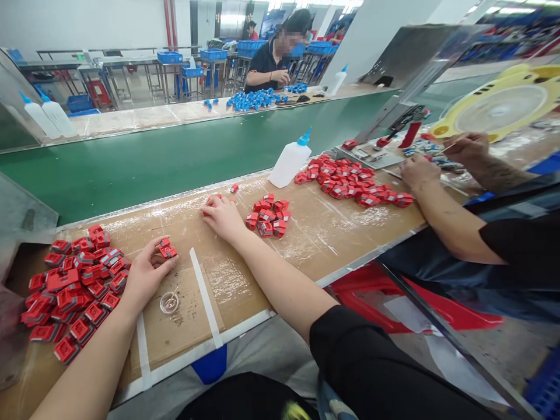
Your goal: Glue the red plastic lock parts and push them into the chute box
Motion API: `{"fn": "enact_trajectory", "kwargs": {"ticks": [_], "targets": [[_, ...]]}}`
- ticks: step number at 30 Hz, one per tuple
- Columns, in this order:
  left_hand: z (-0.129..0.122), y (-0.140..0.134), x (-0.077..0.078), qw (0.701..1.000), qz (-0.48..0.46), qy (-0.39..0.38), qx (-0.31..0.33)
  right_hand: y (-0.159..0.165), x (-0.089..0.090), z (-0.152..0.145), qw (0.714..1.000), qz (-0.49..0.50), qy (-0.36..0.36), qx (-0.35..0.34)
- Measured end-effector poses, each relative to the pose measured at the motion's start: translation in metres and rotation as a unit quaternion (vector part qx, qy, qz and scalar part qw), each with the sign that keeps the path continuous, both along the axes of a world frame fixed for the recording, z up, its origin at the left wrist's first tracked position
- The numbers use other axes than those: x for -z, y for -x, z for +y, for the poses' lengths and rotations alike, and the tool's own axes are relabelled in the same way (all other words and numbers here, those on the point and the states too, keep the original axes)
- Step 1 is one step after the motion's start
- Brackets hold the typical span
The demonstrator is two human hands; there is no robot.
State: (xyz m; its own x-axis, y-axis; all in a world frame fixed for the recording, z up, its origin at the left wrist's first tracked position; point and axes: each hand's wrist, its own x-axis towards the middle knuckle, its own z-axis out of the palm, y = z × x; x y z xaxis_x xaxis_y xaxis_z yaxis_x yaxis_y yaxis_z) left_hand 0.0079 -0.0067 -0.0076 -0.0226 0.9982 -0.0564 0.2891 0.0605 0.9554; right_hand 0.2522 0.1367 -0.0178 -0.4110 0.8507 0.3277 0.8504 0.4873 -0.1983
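Block [167,248] — red — in left hand [146,271], right hand [224,220] over red pieces [212,201]

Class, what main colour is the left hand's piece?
The piece is mainly red, as the head view shows.

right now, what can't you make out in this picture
1. Head view: how many red pieces lie under the right grip, which covers them.
2. Head view: the far side of the red part at the left grip; the part itself hides it.
3. Head view: what the clear dish holds; too small.
4. Head view: the yellow frame's outer end; cut off by the right edge.
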Motion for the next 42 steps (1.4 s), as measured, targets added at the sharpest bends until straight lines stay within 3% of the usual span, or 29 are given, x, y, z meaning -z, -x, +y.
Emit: {"fn": "enact_trajectory", "kwargs": {"ticks": [5,9,11,14,16,18,19,23,25,29,34,37,42], "targets": [[0.001,0.000,0.004,1.000,-0.022,-0.015,0.012,0.006,0.009,0.004,1.000,0.008,0.011,0.000],[0.000,0.001,0.006,0.999,-0.021,-0.027,0.015,0.011,0.006,-0.002,0.985,0.152,0.044,-0.071],[0.000,0.002,0.007,1.000,-0.006,-0.025,0.016,0.017,0.004,-0.009,0.943,0.286,0.099,-0.136],[0.001,0.003,0.011,0.999,0.007,-0.025,0.018,0.031,0.005,-0.025,0.847,0.441,0.236,-0.180],[0.001,0.005,0.014,0.999,0.007,-0.031,0.021,0.040,0.007,-0.036,0.793,0.476,0.328,-0.191],[0.001,0.005,0.017,0.999,0.010,-0.038,0.026,0.047,0.009,-0.047,0.768,0.481,0.368,-0.207],[0.001,0.005,0.017,0.999,0.016,-0.041,0.028,0.049,0.009,-0.052,0.773,0.479,0.358,-0.211],[-0.001,0.005,0.016,0.998,0.039,-0.044,0.021,0.051,0.008,-0.063,0.851,0.427,0.214,-0.218],[-0.002,0.004,0.015,0.998,0.040,-0.041,0.024,0.049,0.005,-0.065,0.872,0.397,0.164,-0.236],[-0.004,0.002,0.012,0.997,0.034,-0.048,0.044,0.048,0.004,-0.065,0.872,0.372,0.169,-0.269],[-0.004,0.003,0.010,0.995,0.040,-0.059,0.077,0.048,0.000,-0.067,0.862,0.331,0.239,-0.301],[-0.004,0.003,0.008,0.994,0.027,-0.053,0.096,0.047,-0.005,-0.067,0.864,0.306,0.233,-0.325],[-0.004,0.004,0.004,0.993,0.048,-0.039,0.104,0.045,-0.005,-0.069,0.879,0.296,0.218,-0.304]]}}
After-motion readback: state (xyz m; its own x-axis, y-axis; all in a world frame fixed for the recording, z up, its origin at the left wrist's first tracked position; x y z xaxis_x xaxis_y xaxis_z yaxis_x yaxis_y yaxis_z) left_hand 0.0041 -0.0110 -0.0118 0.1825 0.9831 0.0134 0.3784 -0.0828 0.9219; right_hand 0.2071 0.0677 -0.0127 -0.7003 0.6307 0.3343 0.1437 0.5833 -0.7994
